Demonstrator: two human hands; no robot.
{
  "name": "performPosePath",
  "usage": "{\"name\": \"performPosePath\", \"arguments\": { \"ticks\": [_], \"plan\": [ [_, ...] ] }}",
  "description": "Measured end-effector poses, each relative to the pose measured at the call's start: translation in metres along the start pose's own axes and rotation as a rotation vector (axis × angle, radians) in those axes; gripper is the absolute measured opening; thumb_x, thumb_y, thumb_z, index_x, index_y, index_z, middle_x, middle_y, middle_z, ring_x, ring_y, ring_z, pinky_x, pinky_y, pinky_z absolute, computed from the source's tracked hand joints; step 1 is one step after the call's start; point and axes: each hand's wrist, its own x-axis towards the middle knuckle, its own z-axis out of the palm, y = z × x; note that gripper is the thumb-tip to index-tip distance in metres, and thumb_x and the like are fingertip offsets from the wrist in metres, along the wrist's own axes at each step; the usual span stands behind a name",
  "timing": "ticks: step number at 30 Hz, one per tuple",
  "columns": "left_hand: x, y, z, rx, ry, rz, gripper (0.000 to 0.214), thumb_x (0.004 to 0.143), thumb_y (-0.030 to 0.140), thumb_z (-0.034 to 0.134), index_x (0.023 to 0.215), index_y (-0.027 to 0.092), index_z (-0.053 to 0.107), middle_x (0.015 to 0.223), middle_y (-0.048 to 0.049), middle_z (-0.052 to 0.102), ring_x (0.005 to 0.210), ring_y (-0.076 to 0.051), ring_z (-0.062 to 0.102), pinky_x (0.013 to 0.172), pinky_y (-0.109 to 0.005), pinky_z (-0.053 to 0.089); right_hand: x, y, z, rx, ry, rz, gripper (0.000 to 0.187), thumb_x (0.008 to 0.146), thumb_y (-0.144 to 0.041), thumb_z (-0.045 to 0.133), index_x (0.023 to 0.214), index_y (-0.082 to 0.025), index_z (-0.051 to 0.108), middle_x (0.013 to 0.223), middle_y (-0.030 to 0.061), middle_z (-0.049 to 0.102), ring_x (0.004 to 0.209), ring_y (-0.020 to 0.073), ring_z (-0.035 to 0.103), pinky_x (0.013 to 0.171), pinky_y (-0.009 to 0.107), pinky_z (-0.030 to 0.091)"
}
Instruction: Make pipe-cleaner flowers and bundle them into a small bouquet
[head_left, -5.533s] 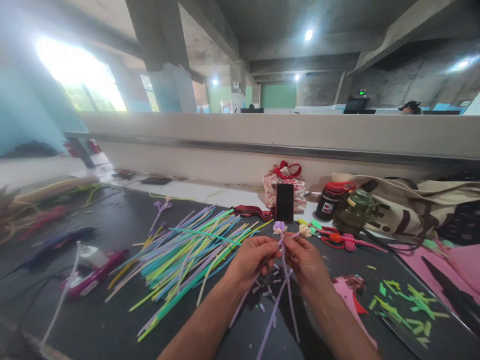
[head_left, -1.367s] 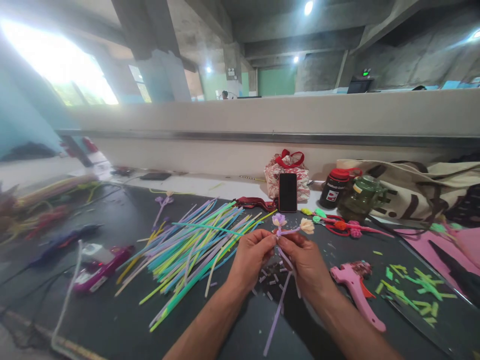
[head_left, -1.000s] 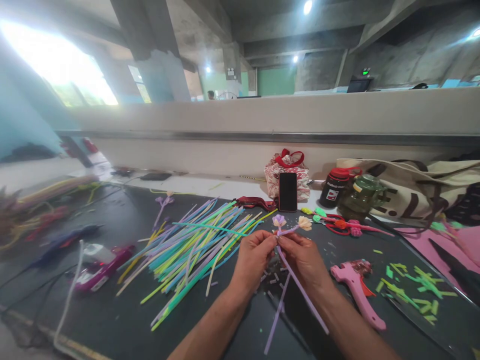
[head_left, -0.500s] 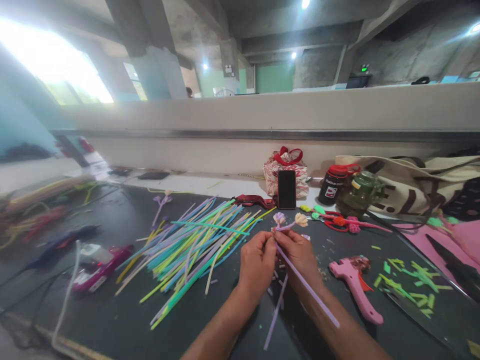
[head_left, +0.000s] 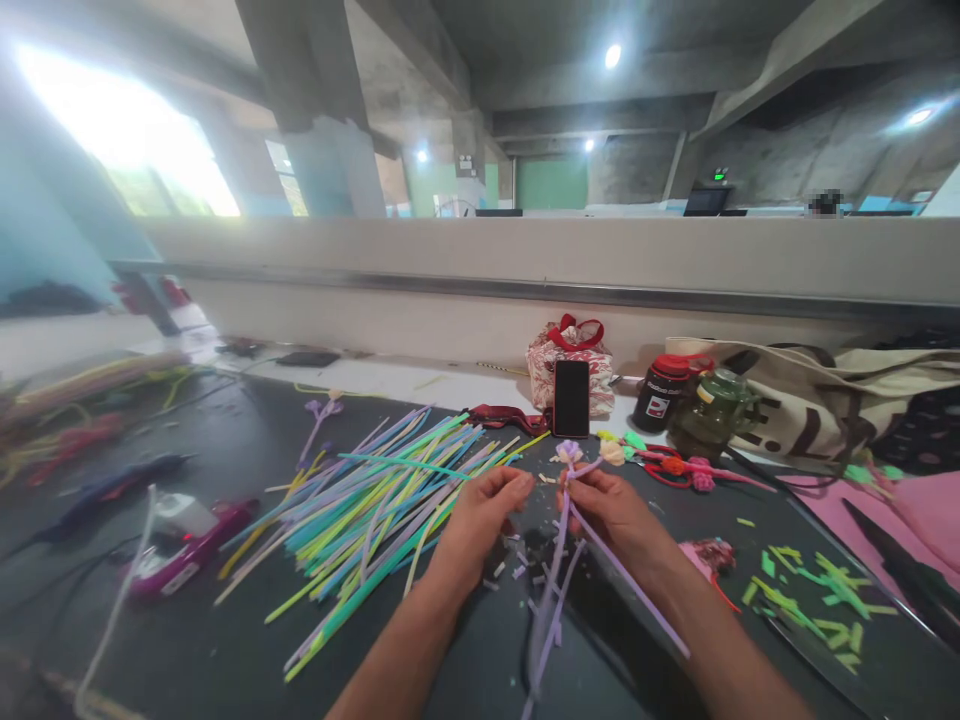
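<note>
My right hand (head_left: 609,505) pinches a purple pipe-cleaner flower (head_left: 569,454) just below its bloom. Its long purple stems hang down, one crossing in front of my right forearm. A cream pipe-cleaner bloom (head_left: 612,453) is on a side branch next to my right fingertips. My left hand (head_left: 486,515) is apart from the flower, a little to its left. Its thumb and index finger are drawn together; whatever is between them, if anything, is too small to make out. Short purple cut pieces (head_left: 519,572) are scattered on the dark table between my wrists.
A pile of colored pipe cleaners (head_left: 375,535) spreads left of my hands. A phone (head_left: 571,398) leans against a patterned bag (head_left: 540,350). Bottles (head_left: 705,415), red-handled scissors (head_left: 663,464), a pink glue gun (head_left: 701,556) partly behind my arm, and green clippings (head_left: 821,590) lie right.
My left hand has let go of the purple flower and moved left. My right hand still holds it, and its stems now hang lower. The view has tilted up slightly.
</note>
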Motion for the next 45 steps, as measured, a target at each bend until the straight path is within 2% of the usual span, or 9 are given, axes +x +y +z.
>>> {"name": "performPosePath", "arguments": {
  "ticks": [3, 5, 12, 19, 25, 29, 33, 38, 45],
  "plan": [
    [0.001, 0.0, 0.0, -0.259, -0.213, -0.153, 0.031, 0.066, 0.04, 0.062, 0.081, 0.013, 0.063, 0.061, 0.0004, 0.052, 0.049, -0.007, 0.044, 0.042, -0.017, 0.031, -0.008, -0.005, 0.002, -0.088, -0.108, 0.074, 0.023, 0.059, -0.031, 0.073, 0.073, -0.014, 0.064, 0.05, -0.004, 0.055, 0.037, 0.0043, 0.042, 0.039, 0.016, 0.03],
    [-0.001, 0.0, 0.002, -0.321, -0.288, -0.195, 0.031, 0.063, 0.036, 0.065, 0.082, 0.011, 0.063, 0.06, 0.0002, 0.052, 0.047, -0.006, 0.043, 0.041, -0.017, 0.029, -0.011, -0.007, 0.004, -0.164, -0.176, 0.112, 0.022, 0.061, -0.032, 0.071, 0.071, -0.014, 0.066, 0.046, -0.0051, 0.052, 0.036, 0.0039, 0.04, 0.037, 0.017, 0.026],
    [-0.004, -0.002, 0.003, -0.307, -0.189, -0.21, 0.025, 0.052, 0.023, 0.073, 0.072, 0.013, 0.061, 0.051, 0.0059, 0.047, 0.039, -0.003, 0.036, 0.038, -0.016, 0.024, -0.013, -0.012, 0.003, -0.346, -0.217, 0.143, 0.018, 0.065, -0.031, 0.064, 0.071, -0.014, 0.066, 0.043, -0.0059, 0.05, 0.035, 0.0043, 0.039, 0.036, 0.017, 0.024],
    [-0.002, -0.006, 0.01, -0.403, -0.14, -0.246, 0.018, 0.057, 0.019, 0.068, 0.068, 0.013, 0.056, 0.048, 0.0065, 0.044, 0.038, -0.003, 0.037, 0.036, -0.015, 0.027, -0.017, -0.007, 0.007, -0.518, -0.087, 0.068, 0.008, 0.065, -0.021, 0.053, 0.065, -0.016, 0.059, 0.048, -0.0067, 0.051, 0.038, 0.005, 0.045, 0.038, 0.017, 0.03],
    [-0.002, -0.013, 0.014, -0.432, -0.186, -0.326, 0.02, 0.055, 0.02, 0.069, 0.066, 0.013, 0.054, 0.047, 0.005, 0.048, 0.038, -0.005, 0.043, 0.036, -0.015, 0.032, -0.014, -0.001, 0.0, -0.631, -0.08, 0.086, 0.007, 0.066, -0.021, 0.049, 0.066, -0.018, 0.055, 0.047, -0.006, 0.052, 0.037, 0.0071, 0.046, 0.035, 0.017, 0.028],
    [-0.001, -0.013, 0.012, -0.442, -0.229, -0.329, 0.025, 0.058, 0.027, 0.068, 0.076, 0.014, 0.057, 0.054, 0.003, 0.053, 0.042, -0.007, 0.048, 0.036, -0.015, 0.034, -0.012, -0.001, -0.007, -0.704, -0.078, 0.073, 0.01, 0.068, -0.027, 0.047, 0.066, -0.019, 0.053, 0.042, -0.0086, 0.041, 0.032, 0.0066, 0.036, 0.034, 0.019, 0.024],
    [-0.001, -0.008, 0.012, -0.281, -0.3, -0.314, 0.024, 0.057, 0.028, 0.067, 0.073, 0.013, 0.059, 0.051, 0.0011, 0.055, 0.043, -0.009, 0.051, 0.038, -0.017, 0.037, -0.012, -0.01, -0.011, -0.825, -0.107, 0.043, 0.014, 0.066, -0.027, 0.051, 0.058, -0.017, 0.056, 0.043, -0.0079, 0.038, 0.04, 0.0064, 0.031, 0.039, 0.019, 0.02],
    [-0.003, -0.004, 0.015, -0.11, -0.294, -0.249, 0.011, 0.054, 0.02, 0.065, 0.059, 0.013, 0.057, 0.047, 0.0005, 0.056, 0.044, -0.01, 0.051, 0.042, -0.019, 0.038, -0.012, -0.022, -0.012, -0.964, -0.198, 0.057, 0.015, 0.061, -0.022, 0.053, 0.048, -0.016, 0.055, 0.042, -0.0081, 0.034, 0.043, 0.0065, 0.029, 0.041, 0.02, 0.018],
    [-0.002, -0.018, 0.014, -0.181, -0.297, -0.293, 0.01, 0.055, 0.019, 0.063, 0.061, 0.012, 0.059, 0.047, 0.0001, 0.057, 0.04, -0.009, 0.049, 0.042, -0.02, 0.036, -0.019, -0.025, -0.011, -1.052, -0.229, 0.004, 0.017, 0.068, -0.023, 0.049, 0.058, -0.016, 0.06, 0.048, -0.0062, 0.044, 0.048, 0.0081, 0.037, 0.044, 0.02, 0.024]
  ]
}}
